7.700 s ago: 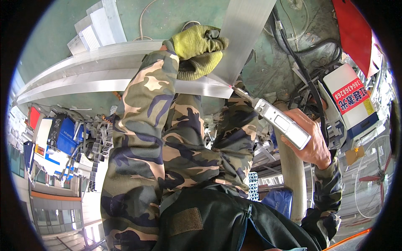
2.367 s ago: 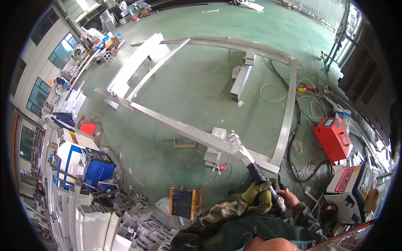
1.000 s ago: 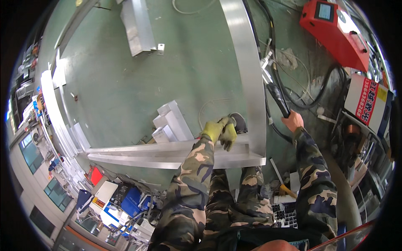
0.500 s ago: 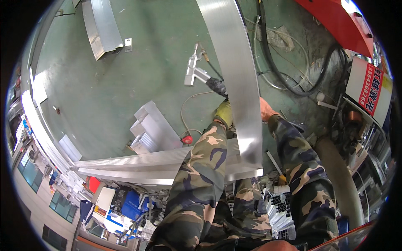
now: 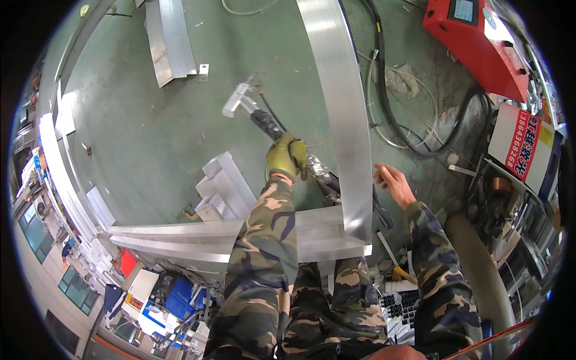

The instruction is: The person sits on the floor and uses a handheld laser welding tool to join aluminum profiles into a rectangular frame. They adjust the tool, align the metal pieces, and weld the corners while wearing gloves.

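My left hand [image 5: 285, 156], in a yellow-green glove, is wrapped round the dark handle of a welding gun [image 5: 264, 122]. The gun's silvery metal head points up and to the left, over the floor, and a cable wrapped in shiny foil [image 5: 318, 170] trails from the handle to the frame. On the far side of an upright-lying metal profile [image 5: 339, 102], my bare right hand [image 5: 395, 183] is held out with loosely bent fingers and nothing in them. That profile meets a ribbed metal profile [image 5: 318, 219] at a corner close to my legs.
A block of angled metal pieces [image 5: 225, 189] rests on the green floor [image 5: 150, 138] inside the frame. Long metal strips [image 5: 171, 39] lie farther off. Black and clear hoses [image 5: 384, 96] loop at right, near a red machine [image 5: 480, 51] and a white-and-red box [image 5: 522, 144].
My left hand has come left from beside the profile, bringing the welding gun with it. My right hand has moved down and slightly right, away from the profile's edge.
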`<state>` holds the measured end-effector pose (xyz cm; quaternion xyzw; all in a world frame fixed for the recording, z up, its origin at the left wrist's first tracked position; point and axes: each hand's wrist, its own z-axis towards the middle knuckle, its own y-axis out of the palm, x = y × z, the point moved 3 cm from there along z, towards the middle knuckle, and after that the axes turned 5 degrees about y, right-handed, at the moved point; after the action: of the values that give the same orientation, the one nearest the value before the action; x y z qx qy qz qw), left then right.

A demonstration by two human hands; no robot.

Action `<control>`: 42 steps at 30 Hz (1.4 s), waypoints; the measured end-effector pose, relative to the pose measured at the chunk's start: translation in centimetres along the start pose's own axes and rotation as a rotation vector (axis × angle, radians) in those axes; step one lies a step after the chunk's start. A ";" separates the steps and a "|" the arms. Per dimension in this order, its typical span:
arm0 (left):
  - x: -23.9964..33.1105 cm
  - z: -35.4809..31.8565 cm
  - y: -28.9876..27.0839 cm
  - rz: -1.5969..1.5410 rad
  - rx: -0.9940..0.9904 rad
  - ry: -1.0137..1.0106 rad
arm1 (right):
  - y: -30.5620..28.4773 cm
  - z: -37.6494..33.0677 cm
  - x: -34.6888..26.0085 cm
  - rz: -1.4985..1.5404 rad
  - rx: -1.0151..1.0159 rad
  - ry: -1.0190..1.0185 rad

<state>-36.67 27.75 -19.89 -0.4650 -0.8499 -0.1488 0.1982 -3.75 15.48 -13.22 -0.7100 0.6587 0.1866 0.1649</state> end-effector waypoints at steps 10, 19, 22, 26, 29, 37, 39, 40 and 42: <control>16.4 -3.4 -4.7 -0.061 0.060 0.426 | -3.0 -12.5 8.9 0.184 0.100 0.055; 30.1 -12.6 -13.4 -0.159 0.112 0.790 | -2.0 -23.2 12.2 0.179 0.139 0.144; 34.0 -16.2 -15.5 -0.150 0.118 0.905 | 0.0 -26.8 14.3 0.190 0.134 0.239; 38.4 -20.5 -22.1 -0.262 0.082 0.988 | 5.3 -30.4 15.0 0.177 0.126 0.233; 41.6 -24.9 -27.8 -0.347 -0.034 1.102 | 10.5 -32.8 14.6 0.157 0.120 0.198; 40.4 -48.3 -43.7 -0.330 -0.125 1.217 | 29.6 -26.9 11.0 0.443 -0.209 0.094; 39.6 -52.8 -47.4 -0.203 0.043 1.411 | 35.6 -24.7 7.8 0.562 -0.298 0.140; 39.3 -54.7 -50.1 -0.084 0.134 1.574 | 38.5 -23.7 6.2 0.600 -0.345 0.161; 38.4 -56.8 -53.8 -0.006 0.310 1.636 | 42.8 -20.7 5.1 0.684 -0.404 0.181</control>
<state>-89.85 2.83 44.48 -0.1750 -0.4496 -0.3216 0.8148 -45.14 -2.26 2.92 -0.4817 0.8187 0.2933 -0.1081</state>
